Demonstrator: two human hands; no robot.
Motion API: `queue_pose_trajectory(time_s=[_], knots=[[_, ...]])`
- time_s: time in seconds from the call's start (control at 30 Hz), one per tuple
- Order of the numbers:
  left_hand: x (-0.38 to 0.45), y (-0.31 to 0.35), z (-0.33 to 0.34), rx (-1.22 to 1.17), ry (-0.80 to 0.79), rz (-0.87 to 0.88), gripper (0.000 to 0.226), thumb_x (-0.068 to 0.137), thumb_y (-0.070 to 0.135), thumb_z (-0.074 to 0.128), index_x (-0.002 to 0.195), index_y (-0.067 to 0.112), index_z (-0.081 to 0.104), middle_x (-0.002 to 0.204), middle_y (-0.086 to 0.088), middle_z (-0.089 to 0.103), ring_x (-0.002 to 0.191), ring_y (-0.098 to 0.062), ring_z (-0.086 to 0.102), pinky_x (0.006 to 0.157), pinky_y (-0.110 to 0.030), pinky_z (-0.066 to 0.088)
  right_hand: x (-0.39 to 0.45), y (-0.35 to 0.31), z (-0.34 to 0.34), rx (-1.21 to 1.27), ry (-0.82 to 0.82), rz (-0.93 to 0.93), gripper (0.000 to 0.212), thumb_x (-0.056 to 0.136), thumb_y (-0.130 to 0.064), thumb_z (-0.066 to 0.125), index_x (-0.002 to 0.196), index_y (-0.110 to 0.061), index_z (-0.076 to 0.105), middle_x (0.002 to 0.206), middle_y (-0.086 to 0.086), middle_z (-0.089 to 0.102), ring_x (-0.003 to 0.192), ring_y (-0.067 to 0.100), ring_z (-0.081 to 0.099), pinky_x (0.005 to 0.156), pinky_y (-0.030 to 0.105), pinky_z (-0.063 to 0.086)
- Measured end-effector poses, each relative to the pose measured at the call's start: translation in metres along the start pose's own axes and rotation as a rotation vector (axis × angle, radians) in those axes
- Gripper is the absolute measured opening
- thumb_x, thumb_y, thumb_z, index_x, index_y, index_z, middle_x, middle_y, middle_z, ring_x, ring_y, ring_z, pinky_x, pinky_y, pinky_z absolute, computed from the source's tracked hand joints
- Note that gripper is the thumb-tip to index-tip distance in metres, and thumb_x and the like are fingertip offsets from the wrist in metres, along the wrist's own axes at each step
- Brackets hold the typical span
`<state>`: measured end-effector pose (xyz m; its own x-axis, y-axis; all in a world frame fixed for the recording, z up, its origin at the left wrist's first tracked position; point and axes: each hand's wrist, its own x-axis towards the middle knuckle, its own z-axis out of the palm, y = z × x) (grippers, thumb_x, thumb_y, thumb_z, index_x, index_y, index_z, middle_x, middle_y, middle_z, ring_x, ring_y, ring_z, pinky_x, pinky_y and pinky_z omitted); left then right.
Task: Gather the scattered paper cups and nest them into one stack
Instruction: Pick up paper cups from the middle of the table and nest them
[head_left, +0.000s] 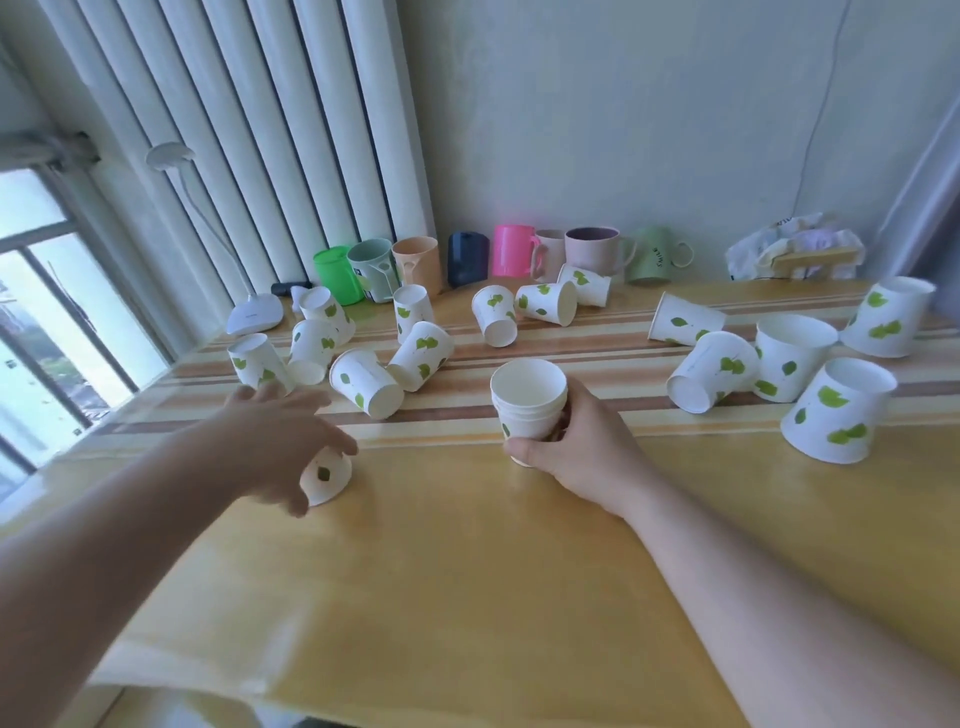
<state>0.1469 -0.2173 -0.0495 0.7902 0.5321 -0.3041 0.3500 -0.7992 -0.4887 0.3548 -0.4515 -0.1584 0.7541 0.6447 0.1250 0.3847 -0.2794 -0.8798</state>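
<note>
Wooden table: paper cup under left hand fingertips.

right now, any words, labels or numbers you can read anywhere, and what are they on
None can be read for sure.
Green mug: dark vertical lettering, too blurred to read.
Grey-green mug: a pale label with dark marks, too small to read.
Plastic bag: a few dark letters at its top, unreadable.
Paper cups, such as the stack in the right hand: green leaf prints only, no text.
</note>
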Motion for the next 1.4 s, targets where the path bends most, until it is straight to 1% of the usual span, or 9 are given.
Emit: queue_pose_trajectory(time_s=[0.13, 0.3, 0.67, 0.83, 0.93, 1.1, 1.2, 1.33, 1.4], knots=[[0.006, -0.008, 0.012, -0.038, 0.028, -0.052, 0.077, 0.087, 0.025, 0.074, 0.15, 0.058, 0.043, 0.14, 0.011, 0.044, 0.123, -0.021, 0.062, 0.086, -0.041, 0.062, 0.0, 0.001, 0.0, 0.001, -0.001, 0.001, 0.074, 0.073, -0.043, 0.094, 0.137, -0.04, 0.057, 0.118, -0.02, 0.072, 0.109, 0.007, 0.068, 0.09, 0.033, 0.057], [0.009, 0.011, -0.005, -0.429, 0.347, -0.065, 0.071, 0.071, 0.074, 0.074, 0.136, 0.05, 0.062, 0.103, 0.011, 0.061, 0.101, -0.019, 0.058, 0.081, -0.037, 0.055, -0.001, 0.0, 0.001, 0.0, 0.005, -0.006, 0.074, 0.075, -0.041, 0.094, 0.139, -0.038, 0.057, 0.121, -0.021, 0.071, 0.112, 0.008, 0.067, 0.097, 0.037, 0.057], [0.022, 0.093, 0.019, -1.501, 0.363, -0.055, 0.084, 0.081, 0.059, 0.085, 0.147, 0.044, 0.035, 0.139, 0.003, 0.067, 0.117, -0.02, 0.068, 0.096, -0.044, 0.059, -0.002, -0.002, 0.001, 0.005, 0.013, -0.007, 0.072, 0.076, -0.038, 0.095, 0.138, -0.035, 0.058, 0.115, -0.018, 0.071, 0.103, 0.009, 0.067, 0.09, 0.033, 0.056], [0.027, 0.096, 0.004, -1.862, 0.431, 0.013, 0.071, 0.084, 0.028, 0.092, 0.143, 0.029, 0.053, 0.115, 0.006, 0.081, 0.104, -0.012, 0.077, 0.085, -0.034, 0.06, -0.002, -0.003, 0.001, 0.011, 0.01, -0.013, 0.07, 0.076, -0.039, 0.094, 0.136, -0.038, 0.057, 0.116, -0.021, 0.069, 0.106, 0.006, 0.066, 0.09, 0.033, 0.056], [0.029, 0.096, -0.028, -2.131, 0.598, 0.027, 0.086, 0.075, 0.032, 0.093, 0.15, 0.023, 0.052, 0.119, -0.002, 0.079, 0.109, -0.019, 0.077, 0.096, -0.041, 0.061, -0.001, -0.003, 0.001, 0.021, -0.002, -0.02, 0.07, 0.077, -0.04, 0.093, 0.138, -0.038, 0.058, 0.119, -0.021, 0.07, 0.11, 0.006, 0.065, 0.093, 0.033, 0.056], [0.026, 0.119, -0.056, -1.852, 0.63, 0.211, 0.086, 0.082, 0.024, 0.092, 0.154, 0.032, 0.045, 0.128, 0.002, 0.069, 0.114, -0.015, 0.071, 0.095, -0.037, 0.063, -0.002, -0.003, 0.001, 0.013, -0.004, -0.028, 0.067, 0.078, -0.04, 0.092, 0.136, -0.037, 0.059, 0.118, -0.021, 0.071, 0.109, 0.004, 0.066, 0.089, 0.031, 0.054], [0.029, 0.133, -0.045, -1.54, 0.628, 0.234, 0.086, 0.077, 0.04, 0.092, 0.149, 0.043, 0.047, 0.125, 0.02, 0.064, 0.116, -0.007, 0.065, 0.098, -0.041, 0.061, -0.003, -0.004, 0.0, -0.005, -0.024, -0.026, 0.061, 0.081, -0.041, 0.09, 0.133, -0.037, 0.059, 0.119, -0.021, 0.07, 0.108, 0.003, 0.065, 0.087, 0.031, 0.054], [0.035, 0.121, -0.03, -1.404, 0.556, 0.288, 0.102, 0.071, 0.069, 0.087, 0.157, 0.052, 0.035, 0.147, 0.017, 0.056, 0.144, -0.015, 0.046, 0.116, -0.046, 0.045, -0.004, -0.005, -0.001, -0.01, -0.042, -0.032, 0.057, 0.083, -0.042, 0.089, 0.132, -0.04, 0.059, 0.116, -0.021, 0.069, 0.102, 0.002, 0.064, 0.079, 0.026, 0.051], [0.041, 0.107, -0.022, -1.449, 0.576, 0.258, 0.084, 0.083, 0.068, 0.076, 0.157, 0.046, 0.042, 0.145, 0.015, 0.058, 0.141, -0.013, 0.048, 0.113, -0.04, 0.043, -0.004, -0.006, 0.0, -0.011, -0.025, -0.036, 0.059, 0.082, -0.041, 0.091, 0.132, -0.04, 0.059, 0.117, -0.021, 0.068, 0.102, 0.004, 0.064, 0.082, 0.029, 0.053]])
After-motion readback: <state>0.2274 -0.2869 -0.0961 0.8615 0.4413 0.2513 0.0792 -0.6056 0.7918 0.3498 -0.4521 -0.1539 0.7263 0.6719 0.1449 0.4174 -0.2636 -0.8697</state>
